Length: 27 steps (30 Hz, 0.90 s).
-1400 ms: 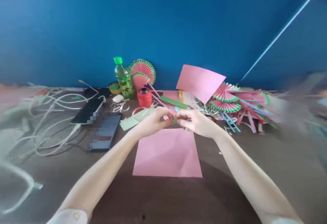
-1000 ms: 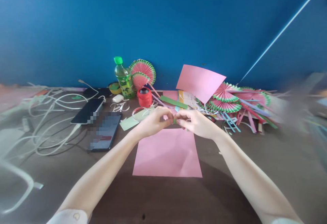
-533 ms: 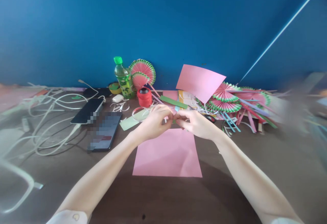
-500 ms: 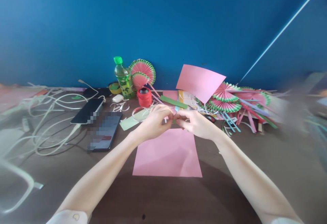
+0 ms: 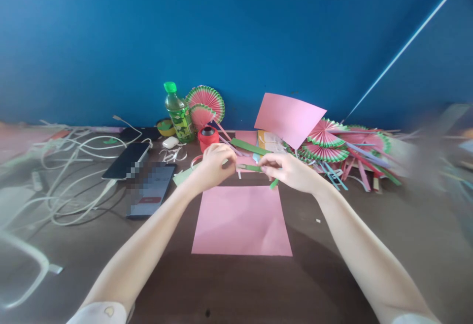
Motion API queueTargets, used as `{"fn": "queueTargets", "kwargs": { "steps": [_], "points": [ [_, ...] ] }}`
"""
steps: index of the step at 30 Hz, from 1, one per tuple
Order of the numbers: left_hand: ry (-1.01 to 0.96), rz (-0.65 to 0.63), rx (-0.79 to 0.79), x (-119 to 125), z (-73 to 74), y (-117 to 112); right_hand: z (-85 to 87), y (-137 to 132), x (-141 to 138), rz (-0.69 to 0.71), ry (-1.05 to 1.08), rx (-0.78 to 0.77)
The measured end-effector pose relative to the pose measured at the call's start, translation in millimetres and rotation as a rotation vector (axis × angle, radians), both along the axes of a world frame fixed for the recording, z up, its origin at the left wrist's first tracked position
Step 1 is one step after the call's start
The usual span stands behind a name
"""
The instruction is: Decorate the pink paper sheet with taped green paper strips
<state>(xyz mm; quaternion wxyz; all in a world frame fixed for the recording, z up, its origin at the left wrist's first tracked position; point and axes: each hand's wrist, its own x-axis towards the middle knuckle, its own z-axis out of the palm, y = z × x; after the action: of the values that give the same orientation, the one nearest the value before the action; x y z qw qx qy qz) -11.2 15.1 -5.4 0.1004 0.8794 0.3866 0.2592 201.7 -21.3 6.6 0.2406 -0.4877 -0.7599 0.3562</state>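
My right hand [image 5: 286, 172] pinches a narrow green paper strip [image 5: 251, 168], whose pale left end points toward the other hand. A short green end also shows below the right fingers. My left hand [image 5: 218, 164] is closed in a pinch just left of the strip; whatever its fingertips hold is too small to make out. Below both hands a pink paper sheet [image 5: 242, 220] lies flat on the table. Just beyond them are a wider green strip [image 5: 251, 146] and a small white scrap [image 5: 239, 174].
At the back left stand a green-capped bottle [image 5: 180, 114], a red container [image 5: 208, 138] and pleated paper fans [image 5: 206, 105]. Two phones [image 5: 153, 191] and white cables [image 5: 70, 186] lie left. More fans and strips [image 5: 362, 151] are piled right, near a raised pink sheet [image 5: 290, 117].
My hands have drawn apart, the left one moving left and the right one slightly right. The green strip now shows between them, held by the right hand.
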Motion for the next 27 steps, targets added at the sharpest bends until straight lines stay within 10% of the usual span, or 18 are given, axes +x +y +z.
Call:
{"fn": "queueTargets", "kwargs": {
  "steps": [10,22,27],
  "points": [
    [0.451,0.614,0.058,-58,-9.5,33,1.8,11,20,-0.204,0.087,0.1],
    [0.168,0.646,0.196,-48,-3.5,28,0.8,4,12,-0.21,0.147,0.262],
    [-0.304,0.236,-0.246,-33,14.1,18,0.1,-8,-9,-0.033,-0.074,0.359]
  ]
}}
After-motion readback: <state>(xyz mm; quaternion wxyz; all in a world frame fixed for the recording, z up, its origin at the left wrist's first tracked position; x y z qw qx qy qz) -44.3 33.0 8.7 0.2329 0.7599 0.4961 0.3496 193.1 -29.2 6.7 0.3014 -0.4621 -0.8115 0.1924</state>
